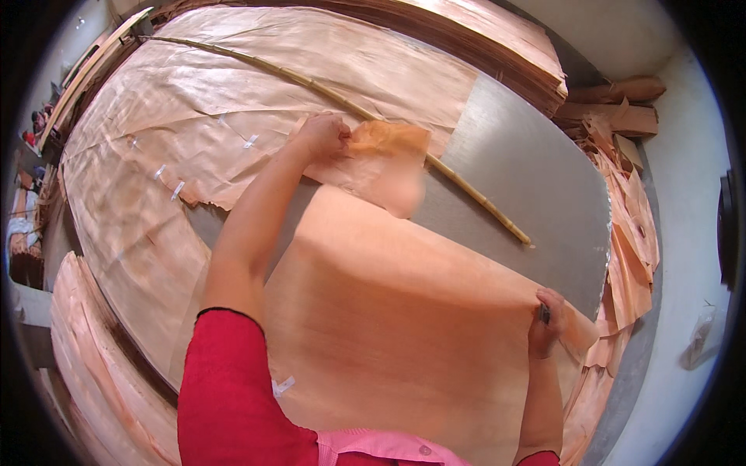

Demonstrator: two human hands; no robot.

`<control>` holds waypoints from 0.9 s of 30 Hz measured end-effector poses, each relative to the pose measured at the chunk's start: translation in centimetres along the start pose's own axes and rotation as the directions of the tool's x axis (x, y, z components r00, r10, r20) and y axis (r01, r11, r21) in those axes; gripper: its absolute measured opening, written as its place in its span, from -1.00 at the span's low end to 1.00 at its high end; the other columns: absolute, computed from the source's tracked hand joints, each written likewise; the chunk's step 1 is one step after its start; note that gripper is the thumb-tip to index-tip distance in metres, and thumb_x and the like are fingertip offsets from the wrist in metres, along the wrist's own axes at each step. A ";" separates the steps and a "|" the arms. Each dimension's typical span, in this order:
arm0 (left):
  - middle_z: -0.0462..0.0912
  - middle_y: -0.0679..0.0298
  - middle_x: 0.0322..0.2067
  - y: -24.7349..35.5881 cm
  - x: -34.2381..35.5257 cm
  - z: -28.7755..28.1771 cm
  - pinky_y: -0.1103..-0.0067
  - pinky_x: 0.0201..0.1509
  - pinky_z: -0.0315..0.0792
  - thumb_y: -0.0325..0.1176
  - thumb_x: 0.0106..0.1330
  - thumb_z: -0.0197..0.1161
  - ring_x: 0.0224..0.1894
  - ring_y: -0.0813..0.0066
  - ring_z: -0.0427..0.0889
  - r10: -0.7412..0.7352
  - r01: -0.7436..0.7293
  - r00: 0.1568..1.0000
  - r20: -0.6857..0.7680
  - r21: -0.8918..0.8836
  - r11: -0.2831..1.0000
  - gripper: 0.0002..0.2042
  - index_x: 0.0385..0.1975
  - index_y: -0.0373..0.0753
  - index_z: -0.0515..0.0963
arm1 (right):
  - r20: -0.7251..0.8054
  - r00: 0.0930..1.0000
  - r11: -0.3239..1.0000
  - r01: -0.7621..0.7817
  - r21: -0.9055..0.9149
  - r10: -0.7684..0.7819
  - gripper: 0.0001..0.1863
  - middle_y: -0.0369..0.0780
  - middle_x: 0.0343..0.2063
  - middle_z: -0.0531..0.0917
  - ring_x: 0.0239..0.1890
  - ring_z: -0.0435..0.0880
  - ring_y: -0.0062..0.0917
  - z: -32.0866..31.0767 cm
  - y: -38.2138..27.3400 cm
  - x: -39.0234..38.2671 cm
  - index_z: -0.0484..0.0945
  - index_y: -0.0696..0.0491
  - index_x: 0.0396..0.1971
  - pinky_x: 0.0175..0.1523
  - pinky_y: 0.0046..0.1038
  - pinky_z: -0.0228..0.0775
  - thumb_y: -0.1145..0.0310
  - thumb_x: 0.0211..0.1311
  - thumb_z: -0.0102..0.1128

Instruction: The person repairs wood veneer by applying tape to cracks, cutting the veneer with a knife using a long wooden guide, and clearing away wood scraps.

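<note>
Pinched in my left hand [320, 137] is a small, ragged-edged piece of wood veneer [386, 159], orange at its top and blurred at its lower right corner. The bamboo stick [478, 196] passes under this piece. My right hand [549, 322] is closed at the edge of a large, smooth veneer sheet [420, 334], which curves up toward it. A small dark tool [544, 313] shows in that same hand; its kind is mostly hidden. The large sheet covers the near part of a grey metal tabletop [536, 179].
Wrinkled veneer [256, 101] with small white tape strips [178, 189] spreads over the left and far side. A thick veneer stack [497, 46] stands at the back, another [101, 349] at the left. Torn veneer scraps [628, 256] hang along the right edge, near a white wall [688, 233].
</note>
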State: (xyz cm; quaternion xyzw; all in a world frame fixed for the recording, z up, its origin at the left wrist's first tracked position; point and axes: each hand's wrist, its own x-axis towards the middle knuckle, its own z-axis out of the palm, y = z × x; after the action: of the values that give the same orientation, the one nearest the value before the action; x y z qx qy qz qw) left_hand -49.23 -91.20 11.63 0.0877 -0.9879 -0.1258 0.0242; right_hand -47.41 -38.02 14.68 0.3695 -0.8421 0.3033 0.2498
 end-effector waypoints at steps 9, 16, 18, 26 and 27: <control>0.58 0.38 -0.37 1.8 -17.3 -3.4 0.36 0.04 0.20 -0.45 0.01 0.20 -0.13 0.37 0.50 0.367 -0.386 0.922 -0.123 -0.197 0.901 -0.94 -0.55 -0.15 0.46 | -0.104 0.992 0.978 -0.048 0.203 0.070 -0.85 -0.11 -0.32 0.56 -0.21 0.54 -0.37 -3.5 0.2 -1.3 0.47 0.18 -0.38 -0.05 -0.41 0.36 0.67 0.02 0.00; 0.58 0.33 -0.20 1.2 -18.1 -2.2 0.36 0.13 0.17 -0.52 0.00 0.14 -0.05 0.35 0.49 0.262 -0.246 0.952 0.157 -0.112 0.963 -0.84 -0.40 -0.16 0.47 | -0.019 1.000 0.951 -0.007 0.310 0.013 -0.80 -0.15 -0.31 0.55 -0.21 0.52 -0.39 -6.4 -0.3 0.5 0.48 0.18 -0.37 -0.04 -0.45 0.35 0.74 0.01 -0.04; 0.60 0.29 -0.25 1.2 -17.9 -1.7 0.41 0.06 0.24 -0.51 0.03 0.15 -0.10 0.33 0.52 0.211 -0.199 0.963 0.168 -0.087 0.976 -0.86 -0.38 -0.20 0.46 | 0.007 1.000 0.953 -0.006 0.304 0.004 -0.78 -0.15 -0.35 0.56 -0.24 0.53 -0.39 -7.5 -0.5 1.0 0.48 0.18 -0.38 -0.07 -0.46 0.37 0.76 -0.04 0.00; 0.58 0.15 -0.21 0.9 -15.6 -2.3 0.52 -0.11 0.40 -0.42 0.10 0.14 -0.23 0.33 0.57 -0.010 0.104 0.966 0.258 -0.353 0.930 -0.78 -0.24 -0.27 0.53 | 0.004 1.000 0.922 -0.005 0.386 0.004 -0.80 -0.15 -0.39 0.56 -0.26 0.52 -0.39 -10.4 -1.2 0.3 0.48 0.15 -0.40 -0.10 -0.43 0.37 0.73 -0.01 -0.04; 0.57 0.16 -0.19 1.0 -15.4 -2.3 0.53 -0.12 0.40 -0.42 0.10 0.14 -0.24 0.31 0.57 0.138 -0.060 0.971 0.196 -0.357 0.932 -0.79 -0.25 -0.26 0.53 | -0.019 1.000 0.925 -0.003 0.380 0.011 -0.85 -0.14 -0.40 0.56 -0.27 0.52 -0.38 -10.8 -1.5 0.1 0.47 0.15 -0.43 -0.10 -0.41 0.37 0.68 0.04 -0.06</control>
State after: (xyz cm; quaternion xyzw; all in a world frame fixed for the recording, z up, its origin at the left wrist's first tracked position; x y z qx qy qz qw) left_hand -34.12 -88.00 13.69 0.0176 -0.9498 -0.3059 -0.0626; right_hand -44.23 -31.39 22.71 0.4046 -0.7662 0.4653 0.1810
